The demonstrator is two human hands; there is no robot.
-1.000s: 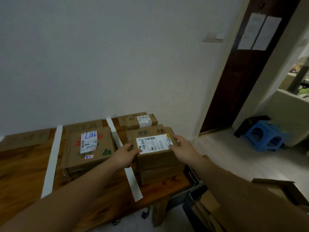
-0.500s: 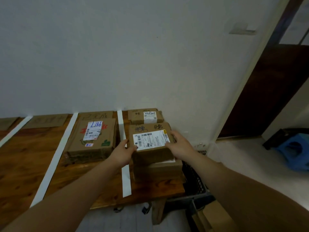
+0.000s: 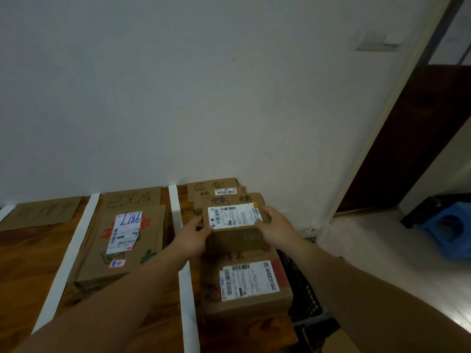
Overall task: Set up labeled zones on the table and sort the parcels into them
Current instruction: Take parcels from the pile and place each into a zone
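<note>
At right end of table [image 3: 23, 253] | small parcel [image 3: 234, 225] between grips | left grip [image 3: 195, 238], right grip [image 3: 276, 228] clasp its sides

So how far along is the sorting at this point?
Done: white tape strips divide the table, cardboard labels sit by the wall, and a large parcel lies between two strips. In hand: left hand and right hand grip a small parcel over a lower parcel in the rightmost zone. Left: releasing it; any remaining parcels are out of view.
</note>
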